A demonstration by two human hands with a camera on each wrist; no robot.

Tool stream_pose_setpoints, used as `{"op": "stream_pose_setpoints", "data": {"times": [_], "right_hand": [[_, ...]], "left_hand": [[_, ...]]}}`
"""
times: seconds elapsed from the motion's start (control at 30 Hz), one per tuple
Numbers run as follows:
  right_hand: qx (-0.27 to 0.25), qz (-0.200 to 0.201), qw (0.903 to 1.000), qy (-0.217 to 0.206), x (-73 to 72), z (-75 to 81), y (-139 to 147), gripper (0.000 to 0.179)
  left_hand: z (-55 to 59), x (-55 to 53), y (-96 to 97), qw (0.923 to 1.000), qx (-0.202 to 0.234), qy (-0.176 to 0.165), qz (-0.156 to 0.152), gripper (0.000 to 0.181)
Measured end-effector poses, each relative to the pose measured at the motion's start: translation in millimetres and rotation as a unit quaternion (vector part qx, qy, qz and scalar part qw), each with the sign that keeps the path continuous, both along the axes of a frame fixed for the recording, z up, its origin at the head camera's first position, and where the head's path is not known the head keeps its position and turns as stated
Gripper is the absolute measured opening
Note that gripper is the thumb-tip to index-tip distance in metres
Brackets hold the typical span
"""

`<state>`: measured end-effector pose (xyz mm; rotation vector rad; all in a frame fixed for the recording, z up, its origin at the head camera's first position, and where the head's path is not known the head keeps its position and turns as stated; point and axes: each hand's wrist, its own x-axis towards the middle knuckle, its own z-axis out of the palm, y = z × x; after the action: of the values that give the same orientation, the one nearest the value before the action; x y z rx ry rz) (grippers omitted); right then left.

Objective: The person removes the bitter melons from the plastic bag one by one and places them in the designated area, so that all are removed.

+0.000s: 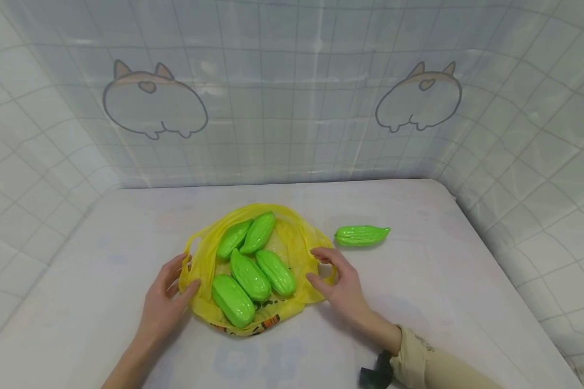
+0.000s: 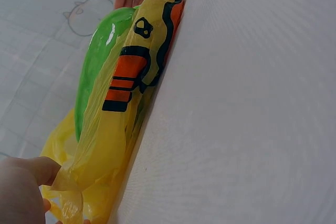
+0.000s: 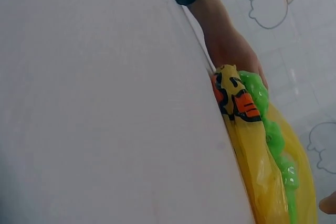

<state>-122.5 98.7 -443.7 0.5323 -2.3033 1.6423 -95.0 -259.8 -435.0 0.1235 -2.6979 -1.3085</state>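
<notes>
A yellow plastic bag (image 1: pixel 299 237) lies spread on the table, its mouth facing up. Inside it are several glossy green bitter melons (image 1: pixel 250 275), possibly models. On the bag's left side, my left hand (image 1: pixel 163 297) grips the edge near the handle, thumb over the film and fingers behind it; the left wrist view shows yellow film bunched at the thumb (image 2: pixel 44 170). My right hand (image 1: pixel 340 283) is at the right handle loop, thumb and index finger spread apart over the bag's edge. One more bitter melon (image 1: pixel 362 235) lies outside, beyond my right hand.
The white-covered table (image 1: pixel 418 281) ends at a tiled-pattern curtain (image 1: pixel 292 108) at the back, with similar sheeting on both sides. A dark strap (image 1: pixel 377 373) is at the right sleeve (image 1: pixel 428 356). Orange and black print (image 2: pixel 126 72) marks the bag's near side.
</notes>
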Motion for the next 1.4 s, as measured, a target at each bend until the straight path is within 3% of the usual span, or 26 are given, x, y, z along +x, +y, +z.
{"op": "stream_pose_setpoints", "data": {"times": [0.2,0.67,1.1,1.4], "right_hand": [[0.012,0.007,0.9993,-0.035,0.1,-5.8,-6,0.046],[0.054,0.046,0.9953,-0.065,5.5,-9.8,-24,0.054],[0.11,0.046,0.9914,-0.055,4.9,-10.9,-33,0.062],[0.126,0.035,0.9898,-0.056,4.7,-11.8,-33,0.056]], "left_hand": [[-1.8,0.1,-0.5,0.9999,0.002,0.011,-0.003,0.063],[-3.0,-0.7,-0.8,1.0,0.0,0.004,-0.002,0.063],[-2.4,-1.2,-1.8,0.9999,0.004,0.01,-0.006,0.063],[-2.5,-1.7,-2.3,0.9999,0.002,0.009,-0.006,0.063]]}}
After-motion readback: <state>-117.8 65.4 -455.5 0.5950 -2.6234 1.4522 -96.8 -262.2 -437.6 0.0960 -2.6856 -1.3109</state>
